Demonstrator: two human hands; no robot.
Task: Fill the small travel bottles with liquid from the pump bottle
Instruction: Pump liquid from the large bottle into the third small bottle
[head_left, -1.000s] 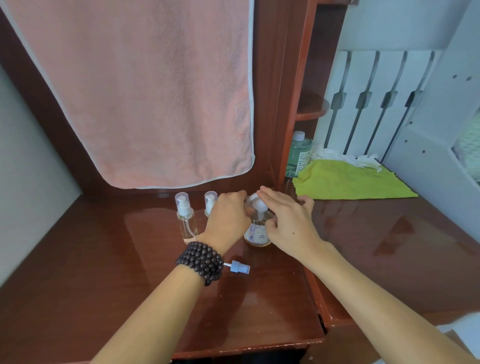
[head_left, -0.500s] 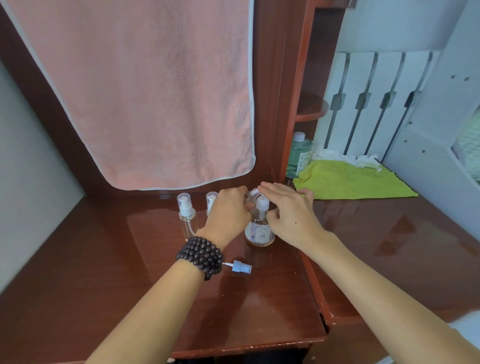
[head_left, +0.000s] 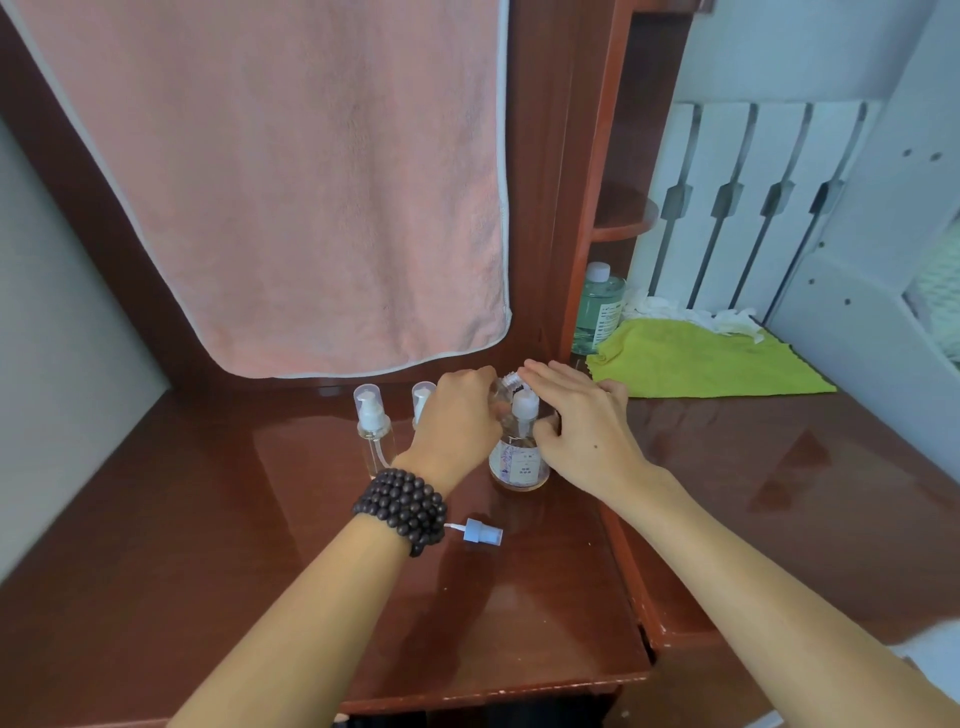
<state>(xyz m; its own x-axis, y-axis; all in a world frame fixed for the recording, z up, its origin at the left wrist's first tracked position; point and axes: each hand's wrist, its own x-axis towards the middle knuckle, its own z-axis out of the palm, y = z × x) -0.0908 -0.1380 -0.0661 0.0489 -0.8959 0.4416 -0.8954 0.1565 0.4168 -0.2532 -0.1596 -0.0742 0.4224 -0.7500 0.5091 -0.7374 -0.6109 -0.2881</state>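
The pump bottle (head_left: 519, 465) stands on the brown desk (head_left: 260, 571). It is clear, with a label, a white pump head and a little amber liquid at the bottom. My left hand (head_left: 457, 421) grips a small clear travel bottle (head_left: 508, 383), tilted with its open threaded neck right behind the pump head. My right hand (head_left: 582, 431) holds the pump bottle, thumb at its neck and fingers stretched over the top. Two capped travel bottles stand to the left: one (head_left: 371, 426) in full view, the other (head_left: 422, 397) half hidden by my left hand. A loose blue spray cap (head_left: 483, 532) lies near my left wrist.
A pink towel (head_left: 291, 182) hangs over the back of the desk. To the right, past a wooden upright, are a green-liquid bottle (head_left: 597, 306), a yellow-green cloth (head_left: 701, 364) and white tissue. The desk's front edge is close below my forearms.
My right fingers have shifted back off the pump head, so the white head now shows. My left hand keeps the small bottle in the same place.
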